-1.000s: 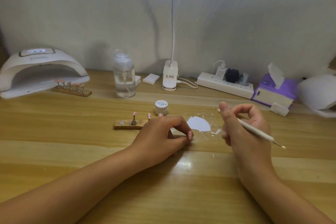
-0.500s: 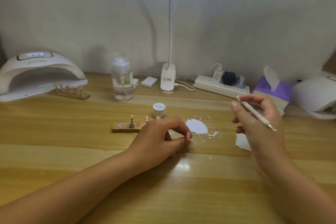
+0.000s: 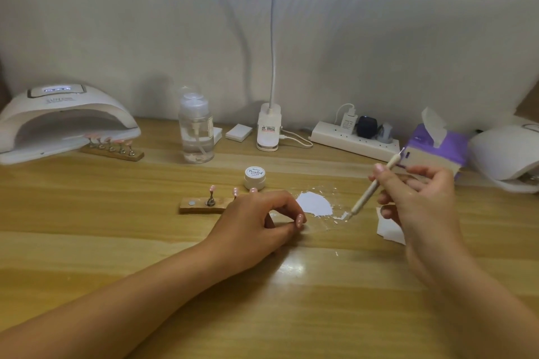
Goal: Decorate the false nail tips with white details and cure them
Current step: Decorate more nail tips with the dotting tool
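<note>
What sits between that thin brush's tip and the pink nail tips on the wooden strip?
The brush, held by the right hand, points at the edge of the white paint patch; past that, the left hand lies over the right end of the wooden strip, in front of two nail tips. Nothing else visible.

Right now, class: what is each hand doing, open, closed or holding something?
Left hand: curled on the table, contents cannot be told.
Right hand: holds the white detailing tool.
</note>
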`<state>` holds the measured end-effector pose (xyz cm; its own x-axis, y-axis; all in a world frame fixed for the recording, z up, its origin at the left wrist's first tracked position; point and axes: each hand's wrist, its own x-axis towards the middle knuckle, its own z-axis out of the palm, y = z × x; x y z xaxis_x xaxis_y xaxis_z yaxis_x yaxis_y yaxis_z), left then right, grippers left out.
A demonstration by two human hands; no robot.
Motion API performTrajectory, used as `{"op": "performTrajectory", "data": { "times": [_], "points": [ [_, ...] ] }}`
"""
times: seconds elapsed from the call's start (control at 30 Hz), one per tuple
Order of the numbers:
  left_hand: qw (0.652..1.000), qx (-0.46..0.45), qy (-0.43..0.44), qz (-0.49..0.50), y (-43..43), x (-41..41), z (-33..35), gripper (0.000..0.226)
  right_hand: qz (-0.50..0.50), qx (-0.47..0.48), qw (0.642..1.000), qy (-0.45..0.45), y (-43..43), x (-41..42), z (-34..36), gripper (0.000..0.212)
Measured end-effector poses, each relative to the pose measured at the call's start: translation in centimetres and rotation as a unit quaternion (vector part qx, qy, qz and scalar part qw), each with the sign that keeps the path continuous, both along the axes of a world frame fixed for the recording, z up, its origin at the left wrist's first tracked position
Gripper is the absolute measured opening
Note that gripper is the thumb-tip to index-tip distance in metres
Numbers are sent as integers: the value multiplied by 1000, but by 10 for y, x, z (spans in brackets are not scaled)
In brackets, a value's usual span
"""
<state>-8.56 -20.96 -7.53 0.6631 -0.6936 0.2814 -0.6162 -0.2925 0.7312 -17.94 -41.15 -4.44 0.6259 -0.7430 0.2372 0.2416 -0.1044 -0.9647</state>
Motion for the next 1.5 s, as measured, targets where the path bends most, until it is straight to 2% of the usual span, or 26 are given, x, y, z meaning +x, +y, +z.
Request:
{"op": "performTrajectory", "data": {
  "times": [0.1,0.2,0.33,0.5,0.57,0.67,0.8,0.93,1.07,1.23,1.33,1.5],
  "points": [
    [1000,7,-2,1,0,0,0,13,22,106,994,2,-1,1,2,24],
    [1000,6,1,2,0,-1,1,11,37,118,992,12,-2,2,-2,32],
    [1000,9,7,11,-1,-3,2,11,48,-25,995,79,8,4,-7,29],
    [1000,18,5,18,-2,-4,5,18,49,-175,967,178,16,5,-24,28],
    [1000,18,4,22,-1,-5,6,20,56,-194,958,203,15,6,-24,25],
    [1000,15,4,23,-2,-5,6,16,57,-161,964,203,13,7,-23,21],
    [1000,14,-4,22,-2,-5,6,13,61,-206,954,210,17,7,-25,21],
    [1000,16,1,18,-2,-5,6,13,40,-134,977,160,18,7,-22,20],
    [1000,19,-11,14,-2,-4,5,12,75,-61,992,77,33,1,-6,20],
    [999,25,-34,22,-1,-4,6,21,125,42,988,82,57,-2,-13,26],
    [999,19,-38,18,-1,-4,6,27,121,24,988,94,60,-1,-17,28],
    [999,11,-40,15,-2,-3,4,24,135,-6,985,111,61,1,-19,21]
  ]
}}
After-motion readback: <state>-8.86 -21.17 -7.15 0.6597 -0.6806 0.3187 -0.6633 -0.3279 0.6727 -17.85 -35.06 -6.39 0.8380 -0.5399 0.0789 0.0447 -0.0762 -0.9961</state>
